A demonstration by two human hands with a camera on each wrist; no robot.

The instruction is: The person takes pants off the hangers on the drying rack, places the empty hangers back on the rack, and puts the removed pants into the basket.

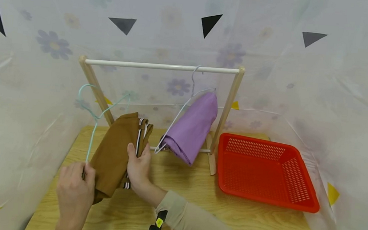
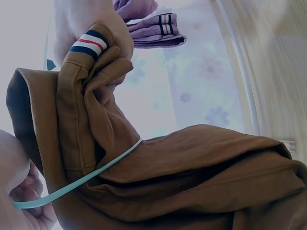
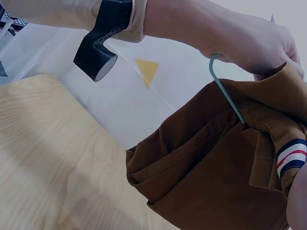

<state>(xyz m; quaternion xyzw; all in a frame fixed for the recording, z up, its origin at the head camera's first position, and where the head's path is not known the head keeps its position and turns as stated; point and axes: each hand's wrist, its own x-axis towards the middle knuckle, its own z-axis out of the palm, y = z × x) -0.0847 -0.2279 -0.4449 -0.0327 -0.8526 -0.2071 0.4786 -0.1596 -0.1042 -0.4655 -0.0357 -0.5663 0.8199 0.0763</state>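
Note:
My left hand [image 1: 75, 191] pinches the lower corner of a teal wire hanger [image 1: 92, 136], whose hook points up and left. Beside it my right hand [image 1: 140, 166] grips a folded brown garment [image 1: 113, 149] along its striped edge, thumb on top. In the left wrist view, the teal bar [image 2: 91, 177] crosses the garment [image 2: 206, 167] and disappears at a fold. The right wrist view shows the bar [image 3: 226, 93] running into the folds of the garment [image 3: 211, 177]. The right fingers behind the cloth are partly hidden.
Behind stands a small rack with a white rail [image 1: 162, 66] and wooden legs. On its right side hangs a white hanger [image 1: 176, 120] with a folded purple garment [image 1: 192, 126]. A red plastic basket [image 1: 262, 200] sits on the wooden table [image 1: 202, 211] at the right.

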